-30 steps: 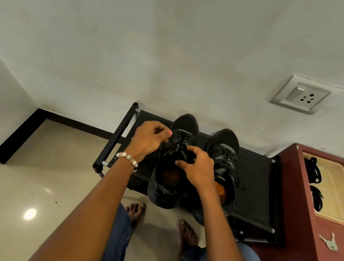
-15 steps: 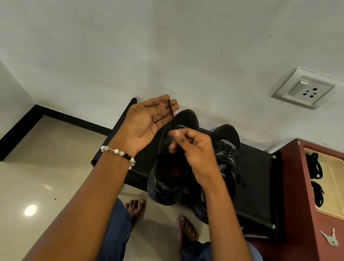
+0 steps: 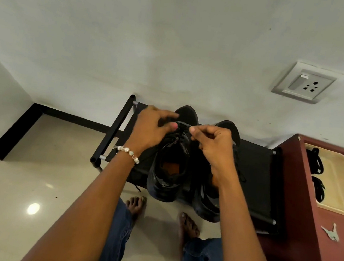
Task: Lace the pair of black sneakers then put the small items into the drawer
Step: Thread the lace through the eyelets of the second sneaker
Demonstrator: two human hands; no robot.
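Note:
Two black sneakers stand side by side on a low black shoe rack point(image 3: 256, 162). Over the left sneaker point(image 3: 170, 173), my left hand point(image 3: 151, 130) and my right hand point(image 3: 210, 143) each pinch a strand of its black lace point(image 3: 183, 125) near the toe end of the eyelets. A loose lace end trails off the rack's front edge. The right sneaker point(image 3: 209, 204) is partly hidden behind my right wrist. Right of the rack, a cream tray point(image 3: 337, 189) in the maroon cabinet point(image 3: 299, 211) holds two coiled black laces point(image 3: 317, 161). A small bunch of keys point(image 3: 331, 232) lies on the cabinet top.
A wall socket point(image 3: 305, 82) is mounted on the white wall above the rack. My bare feet point(image 3: 137, 205) stand on the glossy tiled floor just in front of the rack. A black skirting strip runs along the wall at the left.
Both hands dropped from their raised position back down onto the left sneaker. My left hand, earlier spread open with the lace across it, now curls and pinches the lace.

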